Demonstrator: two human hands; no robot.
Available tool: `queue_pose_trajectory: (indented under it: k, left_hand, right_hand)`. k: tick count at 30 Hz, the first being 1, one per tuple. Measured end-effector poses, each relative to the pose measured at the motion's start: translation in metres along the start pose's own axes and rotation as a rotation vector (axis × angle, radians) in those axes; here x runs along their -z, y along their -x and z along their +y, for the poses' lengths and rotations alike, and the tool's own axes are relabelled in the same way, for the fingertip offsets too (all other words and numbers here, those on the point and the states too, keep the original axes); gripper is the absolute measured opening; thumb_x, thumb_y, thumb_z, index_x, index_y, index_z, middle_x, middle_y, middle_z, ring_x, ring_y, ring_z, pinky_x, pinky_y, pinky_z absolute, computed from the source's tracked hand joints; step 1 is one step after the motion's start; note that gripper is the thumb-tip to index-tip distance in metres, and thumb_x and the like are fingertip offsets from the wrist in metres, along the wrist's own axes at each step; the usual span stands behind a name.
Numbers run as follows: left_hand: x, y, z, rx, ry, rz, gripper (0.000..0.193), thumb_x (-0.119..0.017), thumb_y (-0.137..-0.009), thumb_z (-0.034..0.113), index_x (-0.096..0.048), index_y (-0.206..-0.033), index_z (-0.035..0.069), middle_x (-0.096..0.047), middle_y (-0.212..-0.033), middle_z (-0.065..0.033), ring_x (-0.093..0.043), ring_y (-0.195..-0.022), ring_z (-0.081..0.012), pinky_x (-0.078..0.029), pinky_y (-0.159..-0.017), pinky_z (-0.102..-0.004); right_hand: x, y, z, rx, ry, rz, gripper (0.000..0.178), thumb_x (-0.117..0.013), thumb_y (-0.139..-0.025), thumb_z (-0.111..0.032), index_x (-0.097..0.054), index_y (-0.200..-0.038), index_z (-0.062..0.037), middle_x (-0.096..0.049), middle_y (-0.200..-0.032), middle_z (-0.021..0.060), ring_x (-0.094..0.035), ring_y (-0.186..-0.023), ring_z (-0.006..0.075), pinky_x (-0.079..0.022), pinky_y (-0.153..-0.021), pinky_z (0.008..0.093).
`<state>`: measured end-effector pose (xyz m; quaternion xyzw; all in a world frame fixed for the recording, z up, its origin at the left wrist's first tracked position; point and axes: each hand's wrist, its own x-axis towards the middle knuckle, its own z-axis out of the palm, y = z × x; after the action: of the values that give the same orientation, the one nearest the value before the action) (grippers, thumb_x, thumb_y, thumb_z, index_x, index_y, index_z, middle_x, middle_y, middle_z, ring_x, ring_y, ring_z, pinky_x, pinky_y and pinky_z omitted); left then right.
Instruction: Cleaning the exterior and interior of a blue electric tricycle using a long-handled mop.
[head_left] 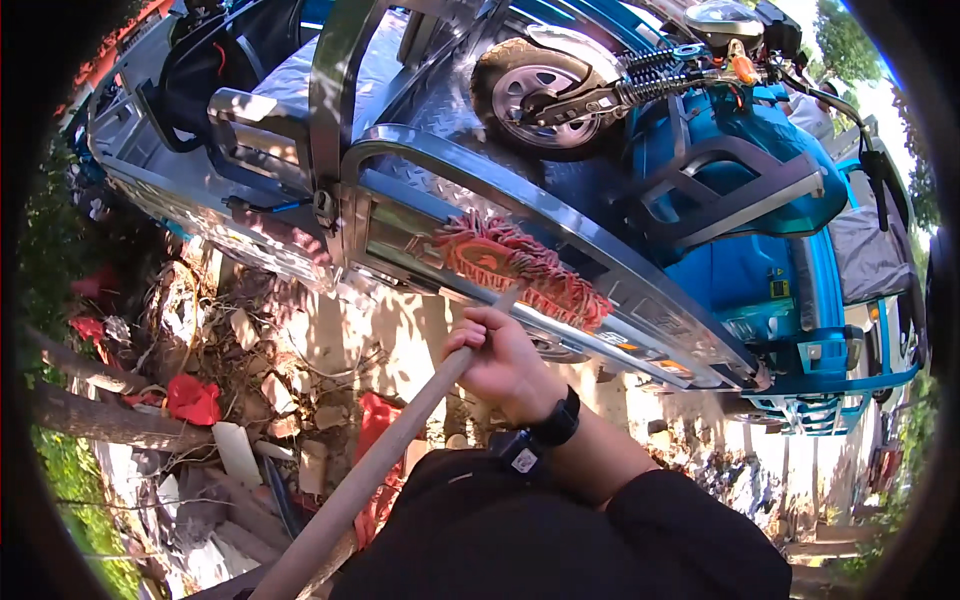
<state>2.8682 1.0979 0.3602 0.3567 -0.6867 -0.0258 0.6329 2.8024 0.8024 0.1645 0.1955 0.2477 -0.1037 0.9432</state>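
My right hand (508,368), with a dark band on its wrist, is closed around a long wooden handle near its upper end. The handle belongs to a mop (535,275) with a shaggy red and pink head. That head lies against the silver side panel (400,228) of a metal cargo bed, just beyond my fingers. From my grip the wooden handle (385,460) slants down to the lower left, past my dark clothing. My left hand does not show in the head view.
A blue three-wheeled vehicle's front wheel (545,98) stands over the metal bed. Grey curved rails (450,155) edge the bed. Below left are tree trunks (125,418), broken bricks (278,393), a red bag (193,399) and red cloth (378,470) on the ground.
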Motion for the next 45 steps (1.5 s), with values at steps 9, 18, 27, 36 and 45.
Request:
queue_pose_trajectory:
  k: [9, 18, 27, 36, 45]
  left_hand:
    - [-0.023, 0.011, -0.054, 0.229, 0.195, 0.229, 0.02, -0.053, -0.076, 0.013, -0.044, -0.059, 0.014, -0.041, -0.05, 0.0046, -0.041, -0.048, -0.0076, -0.036, -0.052, -0.0213]
    - [-0.05, 0.077, -0.126, 0.614, 0.396, 0.532, 0.016, -0.05, -0.076, 0.009, -0.055, -0.064, 0.002, -0.056, -0.055, -0.0103, -0.056, -0.049, -0.0209, -0.048, -0.067, -0.0356]
    - [-0.053, 0.131, -0.131, 0.913, 0.523, 0.596, 0.015, -0.04, -0.071, -0.003, -0.054, -0.074, -0.006, -0.058, -0.083, -0.0205, -0.059, -0.082, -0.0305, -0.045, -0.081, -0.0428]
    - [0.065, 0.195, 0.002, 0.518, 0.145, 0.888, 0.014, -0.049, -0.081, 0.01, -0.037, -0.073, 0.009, -0.038, -0.064, -0.0016, -0.043, -0.069, -0.0165, -0.037, -0.087, -0.0347]
    - [0.028, 0.177, 0.087, 0.297, -0.455, 1.356, 0.024, -0.045, -0.081, 0.017, -0.039, -0.058, 0.015, -0.032, -0.052, 0.005, -0.034, -0.052, -0.009, -0.032, -0.056, -0.0238]
  right_hand:
    - [0.03, 0.062, -0.067, 0.264, 0.09, 0.186, 0.011, -0.045, -0.08, -0.002, -0.038, -0.071, -0.0034, -0.04, -0.062, 0.0036, -0.041, -0.057, 0.0151, -0.04, -0.066, 0.0326]
    - [0.087, 0.078, -0.137, 0.432, -0.036, 0.38, 0.01, -0.045, -0.078, -0.001, -0.036, -0.074, -0.0051, -0.038, -0.062, 0.0034, -0.041, -0.055, 0.0154, -0.04, -0.06, 0.0307]
    - [0.099, 0.085, -0.14, 0.607, 0.05, 0.551, 0.011, -0.045, -0.077, 0.001, -0.035, -0.076, -0.0045, -0.038, -0.064, 0.0043, -0.04, -0.05, 0.0144, -0.039, -0.056, 0.0298]
    - [-0.005, -0.015, 0.036, 0.141, 0.43, 0.278, 0.009, -0.045, -0.077, 0.0, -0.036, -0.076, 0.0017, -0.042, -0.072, 0.011, -0.044, -0.069, 0.0221, -0.039, -0.076, 0.0399]
    - [-0.057, -0.077, 0.148, -0.043, 0.667, -0.019, 0.018, -0.045, -0.076, -0.004, -0.035, -0.09, -0.0006, -0.041, -0.082, 0.0121, -0.045, -0.074, 0.0228, -0.04, -0.071, 0.0366]
